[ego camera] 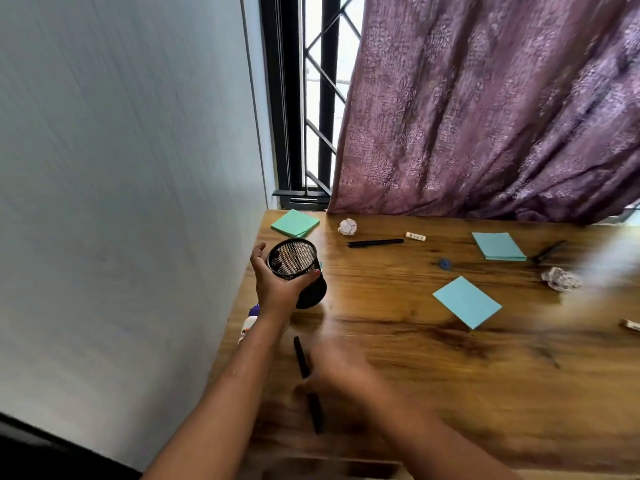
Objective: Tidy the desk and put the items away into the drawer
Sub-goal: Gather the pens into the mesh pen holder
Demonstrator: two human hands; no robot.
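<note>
My left hand (pixel 277 285) grips a black mesh pen cup (pixel 301 271), tilted toward me, near the desk's left edge. My right hand (pixel 341 370) is blurred with motion low over the desk (pixel 415 375), right beside a black pen (pixel 301 356); I cannot tell whether it holds it. A second black pen (pixel 316 412) lies just below. Farther back lie another black pen (pixel 375 242), a small white stick (pixel 415 236) and a green sticky pad (pixel 295 223). Blue sticky pads (pixel 498 246) (pixel 467 302) lie to the right.
Crumpled paper balls (pixel 347 226) (pixel 561 279) sit at the back and right, with a small blue round object (pixel 445 264) and a dark pen (pixel 549 251). A white glue bottle (pixel 247 327) stands at the desk's left edge by the wall. A purple curtain (pixel 485 116) hangs behind.
</note>
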